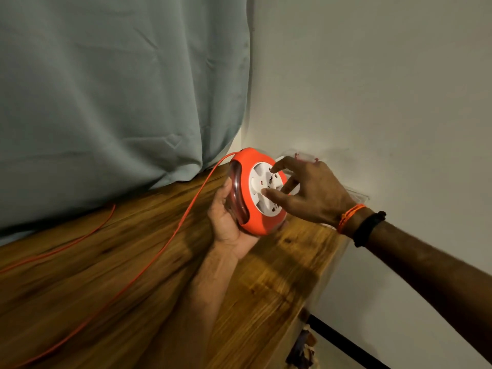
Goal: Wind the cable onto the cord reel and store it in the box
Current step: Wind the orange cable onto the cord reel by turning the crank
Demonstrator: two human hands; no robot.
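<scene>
An orange cord reel (259, 222) with a white socket face is held upright above the wooden table (93, 275). My left hand (226, 222) cups it from below and behind. My right hand (306, 190) rests its spread fingertips on the white socket disc. A thin orange cable (170, 235) leaves the top of the reel and trails down across the table to the left and towards the front edge. A clear plastic box (354, 198) sits behind my right hand against the wall, mostly hidden.
A grey-green curtain (119, 89) hangs along the table's far side. A white wall (372, 89) is on the right. The table's right edge drops off near the wall, with dark items (303, 344) on the floor below.
</scene>
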